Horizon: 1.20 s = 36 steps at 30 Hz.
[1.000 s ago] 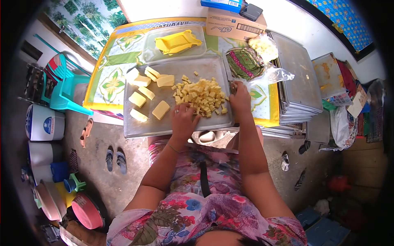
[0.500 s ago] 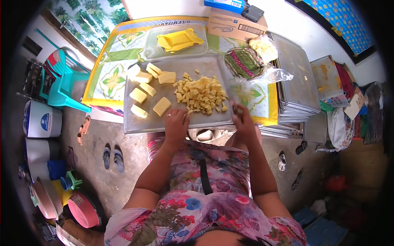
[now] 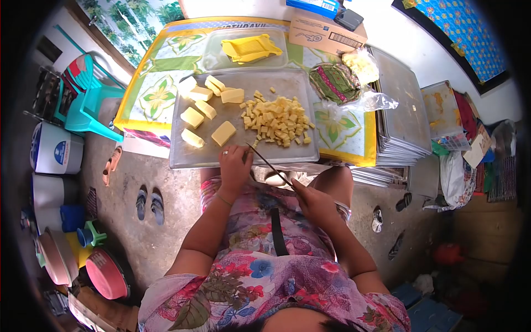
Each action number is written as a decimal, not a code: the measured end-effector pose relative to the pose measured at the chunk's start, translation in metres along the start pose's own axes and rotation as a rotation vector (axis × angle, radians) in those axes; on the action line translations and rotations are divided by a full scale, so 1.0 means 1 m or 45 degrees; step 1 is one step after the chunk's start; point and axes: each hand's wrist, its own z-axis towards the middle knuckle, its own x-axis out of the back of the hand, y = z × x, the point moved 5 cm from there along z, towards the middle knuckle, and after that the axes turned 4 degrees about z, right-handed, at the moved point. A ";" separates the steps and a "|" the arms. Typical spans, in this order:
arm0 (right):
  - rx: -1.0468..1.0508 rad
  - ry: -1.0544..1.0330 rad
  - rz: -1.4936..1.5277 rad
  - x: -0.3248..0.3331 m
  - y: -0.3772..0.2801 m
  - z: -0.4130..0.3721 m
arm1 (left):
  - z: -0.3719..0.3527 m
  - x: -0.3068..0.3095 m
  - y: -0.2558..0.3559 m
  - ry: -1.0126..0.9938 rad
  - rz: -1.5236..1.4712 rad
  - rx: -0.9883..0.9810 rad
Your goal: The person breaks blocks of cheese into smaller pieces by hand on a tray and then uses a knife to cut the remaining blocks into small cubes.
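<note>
A metal tray [image 3: 191, 157] lies on the table, holding several pale yellow blocks [image 3: 223, 134] at its left and a heap of small cubes [image 3: 279, 119] at its right. My left hand [image 3: 235, 166] rests at the tray's near edge, fingers bent together by the knife tip; what they hold, if anything, is too small to name. In front of the tray, my right hand [image 3: 314, 202] is closed round the handle of a thin knife [image 3: 271, 167]. Its blade slants up and left to the tray's near edge.
Behind the tray stand a clear container [image 3: 213, 55] with a yellow item [image 3: 251, 48] and a cardboard box [image 3: 326, 34]. A patterned cloth [image 3: 334, 84] and plastic bag [image 3: 362, 66] lie right, beside stacked trays [image 3: 402, 105]. A teal chair [image 3: 94, 108] stands left.
My right hand has moved from the tray's right corner down and left, in front of the tray, and the knife now shows clearly. My left hand has stayed near the tray's edge.
</note>
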 end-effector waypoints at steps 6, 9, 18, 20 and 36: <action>0.076 0.029 -0.161 0.006 -0.003 0.000 | 0.000 -0.002 0.000 -0.012 0.023 0.019; 0.068 0.014 -0.185 0.004 0.000 0.000 | 0.000 -0.004 0.000 -0.020 0.020 0.028; -0.147 -0.238 0.267 0.009 0.013 0.007 | 0.005 0.000 -0.004 -0.046 -0.089 0.097; -0.125 -0.202 0.418 0.009 0.014 0.008 | 0.006 0.000 -0.007 -0.037 -0.094 0.107; -0.189 -0.141 0.590 0.003 0.038 0.005 | 0.048 -0.004 0.014 0.048 -0.187 0.027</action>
